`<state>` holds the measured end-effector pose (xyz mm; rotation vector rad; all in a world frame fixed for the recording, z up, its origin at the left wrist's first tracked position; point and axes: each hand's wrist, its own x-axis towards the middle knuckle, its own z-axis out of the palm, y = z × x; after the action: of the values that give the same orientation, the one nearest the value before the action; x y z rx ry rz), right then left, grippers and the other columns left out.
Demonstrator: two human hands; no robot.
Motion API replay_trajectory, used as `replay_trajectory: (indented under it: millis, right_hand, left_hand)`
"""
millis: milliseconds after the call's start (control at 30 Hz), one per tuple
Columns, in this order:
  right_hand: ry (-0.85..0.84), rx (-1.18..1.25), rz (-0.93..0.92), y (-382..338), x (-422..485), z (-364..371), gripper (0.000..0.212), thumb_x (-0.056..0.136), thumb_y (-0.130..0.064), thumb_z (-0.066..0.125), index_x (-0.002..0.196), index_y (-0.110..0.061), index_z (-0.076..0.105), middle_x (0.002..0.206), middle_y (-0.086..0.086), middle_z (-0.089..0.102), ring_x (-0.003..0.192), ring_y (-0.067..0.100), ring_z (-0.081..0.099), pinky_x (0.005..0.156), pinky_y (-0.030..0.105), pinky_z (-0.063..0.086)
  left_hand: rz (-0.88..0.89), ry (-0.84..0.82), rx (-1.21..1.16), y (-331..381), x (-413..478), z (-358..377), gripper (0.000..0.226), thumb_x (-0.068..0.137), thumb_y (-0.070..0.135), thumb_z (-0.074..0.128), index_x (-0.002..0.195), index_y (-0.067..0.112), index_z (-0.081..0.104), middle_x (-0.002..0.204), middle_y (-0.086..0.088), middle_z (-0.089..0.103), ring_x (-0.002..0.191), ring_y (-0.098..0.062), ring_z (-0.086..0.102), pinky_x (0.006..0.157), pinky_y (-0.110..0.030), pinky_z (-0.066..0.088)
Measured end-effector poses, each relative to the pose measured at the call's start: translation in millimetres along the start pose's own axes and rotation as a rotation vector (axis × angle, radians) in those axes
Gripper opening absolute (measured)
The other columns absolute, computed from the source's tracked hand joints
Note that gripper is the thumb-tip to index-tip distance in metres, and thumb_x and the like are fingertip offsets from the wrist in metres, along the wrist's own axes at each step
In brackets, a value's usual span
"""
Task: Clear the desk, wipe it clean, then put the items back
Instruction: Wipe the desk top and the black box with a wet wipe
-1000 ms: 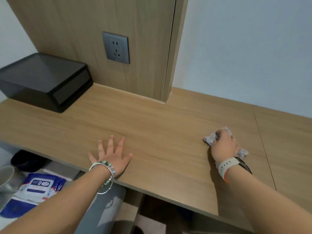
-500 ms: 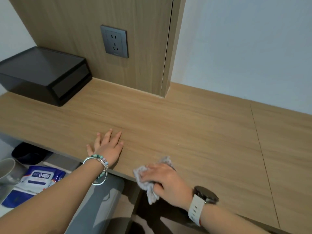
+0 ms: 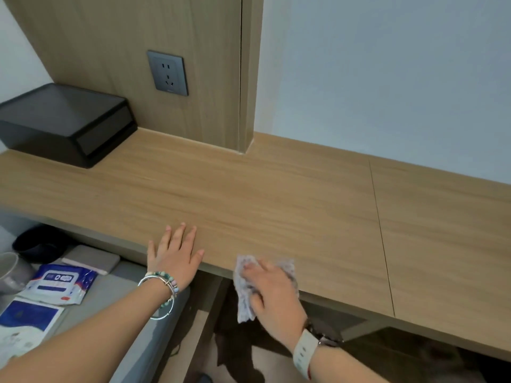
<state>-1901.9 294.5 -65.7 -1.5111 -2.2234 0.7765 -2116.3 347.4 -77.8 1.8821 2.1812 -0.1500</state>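
A long wooden desk (image 3: 276, 194) runs across the view. My right hand (image 3: 272, 288) grips a crumpled grey-white wipe (image 3: 244, 297) at the desk's front edge; part of the wipe hangs down over the edge. My left hand (image 3: 174, 255) rests flat on the desk near the front edge, fingers straight, just left of the wipe. A black box (image 3: 63, 123) sits on the desk at the far left against the wooden back panel.
A grey wall socket (image 3: 167, 73) is set in the wooden panel (image 3: 138, 51) behind the desk. Below left, on a grey surface, lie a blue-white wipes pack (image 3: 59, 283), a grey flat case (image 3: 91, 258), a blue-white packet (image 3: 25, 324), a cup (image 3: 11, 272) and a dark bowl (image 3: 38, 241).
My right hand swept the wipe from the right middle of the desk leftward to the front edge, close to my left hand. The left hand stayed flat, with its fingers now closer together.
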Motion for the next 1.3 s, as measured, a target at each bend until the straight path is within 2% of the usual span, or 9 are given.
replay_trajectory:
  millis: [100, 233, 300, 467, 567, 733, 900, 1100, 1300]
  right_hand:
    - [-0.115, 0.171, -0.120, -12.1, -14.8, 5.1, 0.041, 0.091, -0.027, 0.038, 0.126, -0.019, 0.059, 0.131, -0.006, 0.056, 0.115, -0.006, 0.041, 0.110, 0.020, 0.030]
    - [0.425, 0.108, 0.166, 17.6, 2.9, -31.1, 0.035, 0.091, -0.001, 0.051, 0.122, -0.015, 0.060, 0.123, 0.002, 0.061, 0.113, 0.005, 0.049, 0.102, 0.024, 0.037]
    - [0.461, -0.022, 0.190, 23.7, 14.2, -45.6, 0.037, 0.091, -0.007, 0.052, 0.126, -0.016, 0.057, 0.130, 0.001, 0.056, 0.122, 0.015, 0.048, 0.104, 0.026, 0.030]
    - [0.353, -0.231, -0.112, 19.2, 4.6, -10.5, 0.031, 0.084, -0.018, 0.052, 0.114, -0.022, 0.061, 0.115, -0.002, 0.065, 0.108, 0.019, 0.056, 0.093, 0.031, 0.039]
    - [0.147, -0.235, -0.277, 15.2, -12.7, 19.0, 0.028, 0.083, -0.026, 0.045, 0.107, -0.028, 0.060, 0.105, -0.011, 0.066, 0.095, 0.010, 0.056, 0.084, 0.022, 0.041]
    - [-0.118, -0.207, -0.102, 25.8, -24.1, 59.6, 0.034, 0.089, -0.026, 0.039, 0.113, -0.026, 0.063, 0.112, -0.011, 0.063, 0.100, 0.013, 0.058, 0.086, 0.032, 0.051]
    - [-0.298, -0.231, 0.097, 44.0, -40.6, 93.7, 0.036, 0.096, -0.023, 0.043, 0.132, -0.027, 0.048, 0.132, -0.008, 0.051, 0.120, 0.015, 0.044, 0.101, 0.029, 0.036]
    - [-0.444, -0.284, 0.255, 62.5, -48.7, 154.5, 0.038, 0.096, -0.026, 0.043, 0.134, -0.027, 0.044, 0.134, -0.004, 0.048, 0.120, 0.019, 0.043, 0.098, 0.030, 0.037]
    - [-0.550, -0.292, 0.355, 91.8, -52.5, 226.8, 0.038, 0.096, -0.026, 0.044, 0.134, -0.027, 0.042, 0.133, -0.002, 0.045, 0.120, 0.018, 0.041, 0.095, 0.030, 0.037]
  left_hand:
    - [0.063, 0.030, 0.022, -4.8, -8.1, 1.0, 0.054, 0.099, 0.045, 0.020, 0.149, 0.031, 0.005, 0.158, 0.008, 0.000, 0.145, -0.018, -0.003, 0.116, -0.045, 0.005]
    - [0.138, 0.023, -0.040, -11.5, -9.8, -8.5, 0.052, 0.100, 0.041, 0.022, 0.149, 0.028, 0.013, 0.157, 0.008, 0.007, 0.145, -0.014, 0.002, 0.116, -0.040, 0.009]
    - [0.154, 0.038, -0.059, -12.0, -11.0, -10.3, 0.051, 0.100, 0.040, 0.024, 0.149, 0.026, 0.016, 0.157, 0.006, 0.010, 0.145, -0.014, 0.004, 0.116, -0.039, 0.010]
    - [0.184, 0.136, -0.044, -14.7, -18.9, 2.0, 0.053, 0.097, 0.041, 0.031, 0.146, 0.023, 0.027, 0.155, 0.000, 0.021, 0.145, -0.019, 0.010, 0.115, -0.041, 0.013]
    - [0.222, 0.230, -0.049, -13.2, -36.1, 21.7, 0.057, 0.085, 0.030, 0.062, 0.137, 0.017, 0.044, 0.145, -0.008, 0.041, 0.138, -0.028, 0.030, 0.108, -0.048, 0.028]
    - [0.292, 0.319, -0.014, -20.8, -71.7, 64.4, 0.052, 0.077, 0.035, 0.047, 0.126, 0.020, 0.044, 0.131, -0.007, 0.053, 0.125, -0.024, 0.039, 0.101, -0.043, 0.038]
    - [0.176, -0.028, 0.022, -38.4, -95.4, 113.8, 0.075, 0.051, 0.031, 0.084, 0.119, 0.018, 0.055, 0.122, -0.006, 0.062, 0.115, -0.026, 0.055, 0.087, -0.047, 0.049]
    - [0.231, -0.203, -0.019, -49.0, -107.1, 172.8, 0.062, 0.096, 0.033, 0.038, 0.150, 0.025, 0.007, 0.158, 0.003, 0.003, 0.145, -0.019, 0.002, 0.117, -0.038, 0.006]
    - [0.244, -0.349, -0.096, -46.3, -106.8, 254.3, 0.063, 0.097, 0.032, 0.035, 0.149, 0.029, 0.000, 0.157, 0.006, -0.008, 0.145, -0.018, -0.006, 0.117, -0.036, 0.003]
